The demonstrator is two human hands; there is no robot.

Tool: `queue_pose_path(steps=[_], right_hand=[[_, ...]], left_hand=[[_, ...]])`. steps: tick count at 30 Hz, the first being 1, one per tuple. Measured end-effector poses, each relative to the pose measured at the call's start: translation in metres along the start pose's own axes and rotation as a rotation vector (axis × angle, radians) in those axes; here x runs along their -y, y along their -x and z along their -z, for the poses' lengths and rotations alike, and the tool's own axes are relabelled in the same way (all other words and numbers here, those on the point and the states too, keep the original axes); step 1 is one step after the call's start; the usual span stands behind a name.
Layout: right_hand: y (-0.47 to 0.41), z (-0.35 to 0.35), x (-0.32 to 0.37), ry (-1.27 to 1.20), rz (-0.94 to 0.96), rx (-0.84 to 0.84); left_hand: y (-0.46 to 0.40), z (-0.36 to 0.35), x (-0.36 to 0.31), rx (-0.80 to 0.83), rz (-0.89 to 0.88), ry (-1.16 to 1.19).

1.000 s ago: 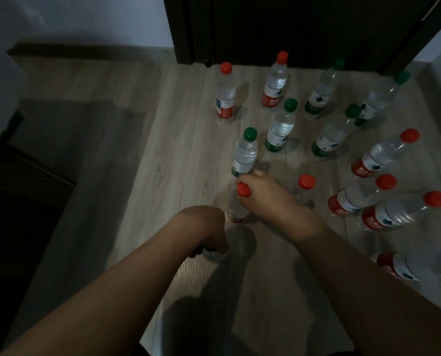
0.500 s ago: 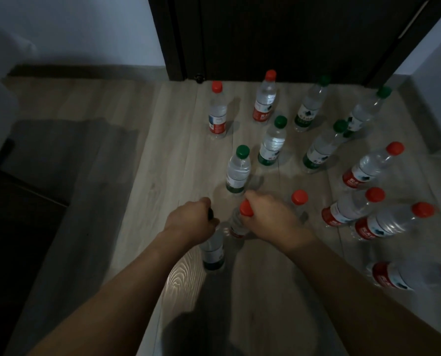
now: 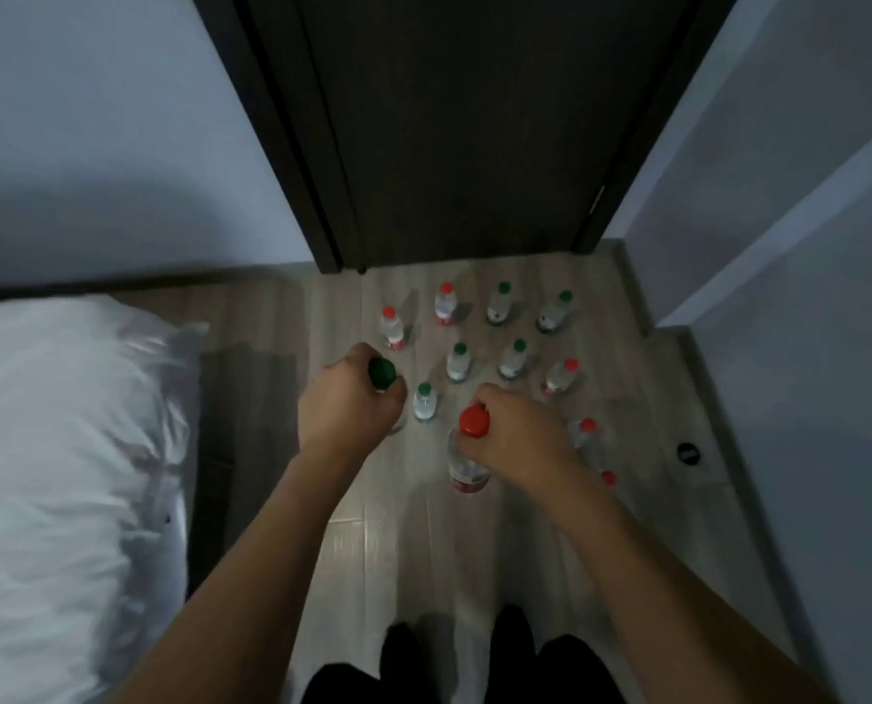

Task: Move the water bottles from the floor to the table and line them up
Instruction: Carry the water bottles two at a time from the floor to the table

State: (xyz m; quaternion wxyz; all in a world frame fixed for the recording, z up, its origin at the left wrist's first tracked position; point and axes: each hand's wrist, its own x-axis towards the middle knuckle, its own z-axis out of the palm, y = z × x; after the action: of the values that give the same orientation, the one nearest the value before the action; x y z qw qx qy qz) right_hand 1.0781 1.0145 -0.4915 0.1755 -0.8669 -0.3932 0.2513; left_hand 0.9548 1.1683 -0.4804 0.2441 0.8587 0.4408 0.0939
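My left hand [image 3: 345,406] grips a green-capped water bottle [image 3: 382,372] by the neck, lifted off the floor; its body is mostly hidden behind the hand. My right hand [image 3: 517,439] holds a red-capped bottle [image 3: 467,462] just below the cap, its red label hanging above the floor. Several more clear bottles stand on the wooden floor [image 3: 423,530] beyond my hands, such as a green-capped one [image 3: 425,406] between them and a red-capped one [image 3: 392,327] farther back. No table is in view.
A dark door [image 3: 469,124] closes the far end, with grey walls on both sides. White bedding [image 3: 63,480] fills the left. A round black door stop [image 3: 688,452] sits on the floor at right. My dark feet [image 3: 510,647] show at the bottom.
Both hands have risen with their bottles off the floor. The view has pulled up and back, so the standing bottles look smaller and the door and bedding have come into sight.
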Motion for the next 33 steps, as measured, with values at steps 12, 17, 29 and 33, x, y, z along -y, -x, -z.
queue_pose_path(steps=[12,17,29,33], right_hand=[[0.130,0.282,0.125,-0.146,0.065,-0.368],[0.149,0.315,0.115,-0.176,0.061,-0.444],[0.166,0.357,0.043,-0.216,0.016,-0.572],[0.175,0.368,0.026,-0.260,-0.060,-0.618]], left_hand=[[0.048,0.257,-0.189,-0.168,-0.192,0.210],[0.055,0.275,-0.227,-0.173,-0.271,0.230],[0.050,0.250,-0.298,-0.104,-0.347,0.308],[0.046,0.235,-0.323,-0.003,-0.374,0.402]])
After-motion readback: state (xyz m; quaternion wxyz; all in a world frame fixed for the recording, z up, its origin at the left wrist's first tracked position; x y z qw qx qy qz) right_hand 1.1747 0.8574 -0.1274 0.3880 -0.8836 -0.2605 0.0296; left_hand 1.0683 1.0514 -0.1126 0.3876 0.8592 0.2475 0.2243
